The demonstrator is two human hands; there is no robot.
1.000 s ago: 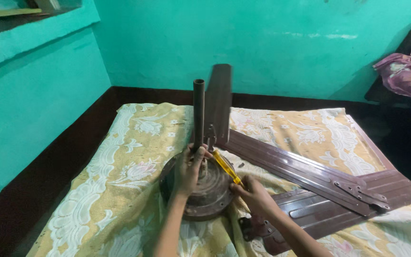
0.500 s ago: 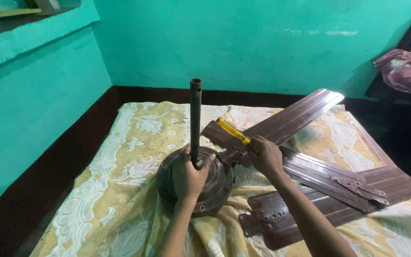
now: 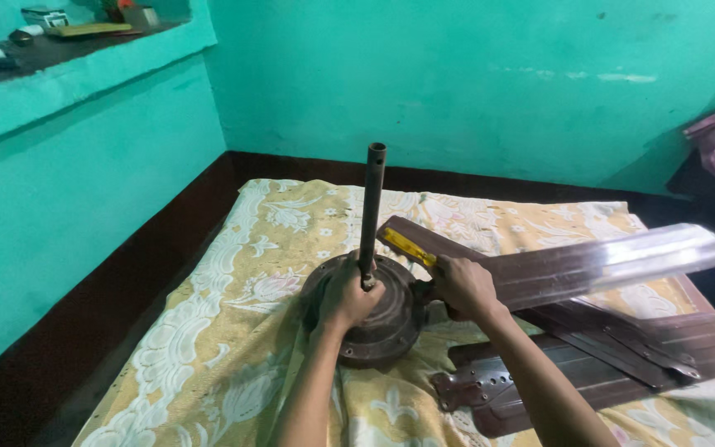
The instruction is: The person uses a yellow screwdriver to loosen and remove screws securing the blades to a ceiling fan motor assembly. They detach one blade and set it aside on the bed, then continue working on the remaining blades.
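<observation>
Setting: As the view looked down from the head camera, a yellow-and-cream floral bedsheet (image 3: 233, 331) filled the lower half of the frame, with teal walls behind it.

Fan motor: A round, dark brown metal ceiling-fan motor housing (image 3: 374, 319) sat on the sheet at centre frame, and its dark metal downrod (image 3: 371, 211) stood upright out of the middle.

Left hand: The left hand (image 3: 347, 295) lay on top of the housing at the base of the rod, fingers curled close around it.

Right hand: The right hand (image 3: 465, 285), just right of centre, had its fingers clamped on the root end of a long brown metal fan blade (image 3: 606, 263), which reached out towards the right edge of the frame. A yellow-handled tool (image 3: 409, 247), probably a screwdriver, was held in the same grip; its tip could not be made out.

Risk: The raised blade looked liable to swing or sag, since it was gripped at one end only, and it could have bent its mounting bracket or knocked the loose blades. The motor looked likely to rock on the soft sheet, so the upright rod could have tipped. Any small screws would have been easily lost in the folds.

Count: One motor, one rod, one yellow tool, one blade in hand, and at least two more brown blades (image 3: 622, 364) lying flat at lower right; the overlap made the exact number hard to tell.
</observation>
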